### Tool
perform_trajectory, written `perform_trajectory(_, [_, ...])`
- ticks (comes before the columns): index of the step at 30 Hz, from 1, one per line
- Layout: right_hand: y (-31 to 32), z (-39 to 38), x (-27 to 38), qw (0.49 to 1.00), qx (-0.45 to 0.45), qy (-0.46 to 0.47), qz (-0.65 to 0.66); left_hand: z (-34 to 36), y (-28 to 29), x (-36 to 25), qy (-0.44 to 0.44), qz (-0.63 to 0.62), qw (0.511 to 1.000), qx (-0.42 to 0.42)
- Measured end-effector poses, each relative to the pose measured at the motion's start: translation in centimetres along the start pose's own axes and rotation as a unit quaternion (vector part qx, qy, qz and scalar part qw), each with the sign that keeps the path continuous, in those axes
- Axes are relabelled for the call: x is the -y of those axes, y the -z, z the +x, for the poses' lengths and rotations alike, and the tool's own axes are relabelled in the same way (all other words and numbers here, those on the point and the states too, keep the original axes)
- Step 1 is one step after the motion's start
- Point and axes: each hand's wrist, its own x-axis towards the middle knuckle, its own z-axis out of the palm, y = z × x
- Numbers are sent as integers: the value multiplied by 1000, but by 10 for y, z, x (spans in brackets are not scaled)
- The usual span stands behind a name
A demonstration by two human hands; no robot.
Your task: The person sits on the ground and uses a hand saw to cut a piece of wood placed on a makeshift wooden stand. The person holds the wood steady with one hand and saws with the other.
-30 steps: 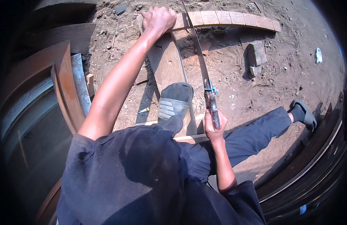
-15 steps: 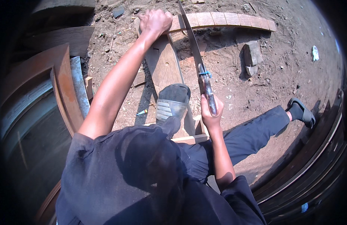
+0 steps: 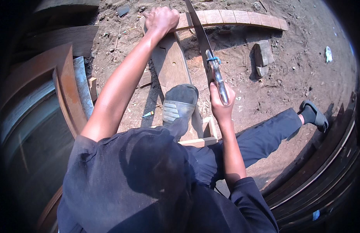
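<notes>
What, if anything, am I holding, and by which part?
Your right hand holds the saw by its handle. Your left hand is on the left end of the curved wood, grip unclear.

The scene is taken in by a wide fisheye camera worn on the person's head, the left one of a side-by-side pair. It is aimed steeply downward, so that the dark cloth shirt [image 3: 149,186] is caught nearest and largest at the lower edge. The left hand [image 3: 162,19] and right hand [image 3: 222,101] are viewed from above and behind, farther off, over brown dirt ground [image 3: 242,97]. The long, thin steel saw blade [image 3: 199,34] is cut off by the upper edge. Long dark planks [image 3: 316,190] are bent along the right rim, and the corners are swallowed by black.
</notes>
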Motion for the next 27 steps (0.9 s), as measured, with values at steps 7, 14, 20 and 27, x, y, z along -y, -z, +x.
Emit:
perform_trajectory(7, [18,-54,-2,998,13,10,-59,2,0,4,4,-8,997,74])
perform_trajectory(14, [-23,61,23,998,-4,-20,54,0,-6,-1,-12,11,1000,-17])
perform_trajectory(20, [38,-86,-5,992,29,21,-121,6,-26,16,-32,16,998,-58])
perform_trajectory(27, [-25,40,13,999,-9,28,23,8,-12,-2,2,37,999,31])
